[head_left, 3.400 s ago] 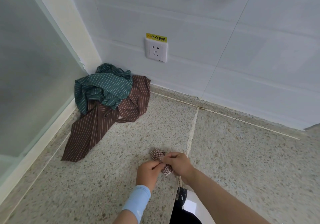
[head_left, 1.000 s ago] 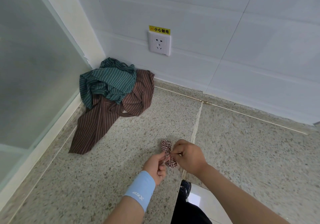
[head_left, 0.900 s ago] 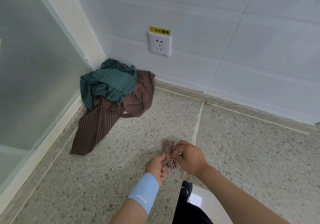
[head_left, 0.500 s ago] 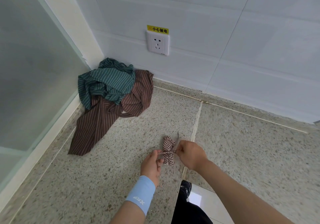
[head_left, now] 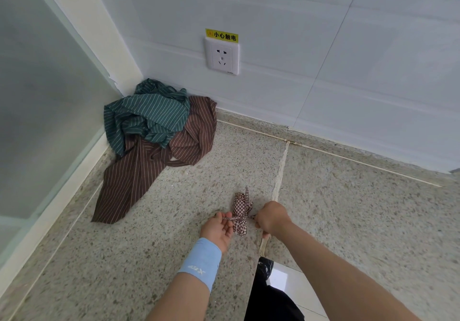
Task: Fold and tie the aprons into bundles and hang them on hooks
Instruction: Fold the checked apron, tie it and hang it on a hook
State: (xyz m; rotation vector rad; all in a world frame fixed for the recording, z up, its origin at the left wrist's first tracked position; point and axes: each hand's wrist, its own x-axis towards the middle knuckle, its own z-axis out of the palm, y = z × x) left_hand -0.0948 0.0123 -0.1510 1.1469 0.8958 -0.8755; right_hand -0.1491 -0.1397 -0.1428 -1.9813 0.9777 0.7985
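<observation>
Left hand [head_left: 219, 228] and right hand [head_left: 271, 217] each pinch a tie end, pulling apart to cinch the checked bundle [head_left: 241, 217] between them; striped aprons [head_left: 154, 141] wait beyond it.

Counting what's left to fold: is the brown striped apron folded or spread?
Unfolded: the brown striped apron lies loose and crumpled on the counter, partly under the green one.

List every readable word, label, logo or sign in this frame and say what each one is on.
"小心触电", black characters beside a warning triangle, on the yellow sticker above the wall socket.
"XTEP"-like white logo, seen upside down, on the blue wristband of the left arm; letters too distorted to read for sure.
No text shows on the aprons or the checked bundle.
</observation>
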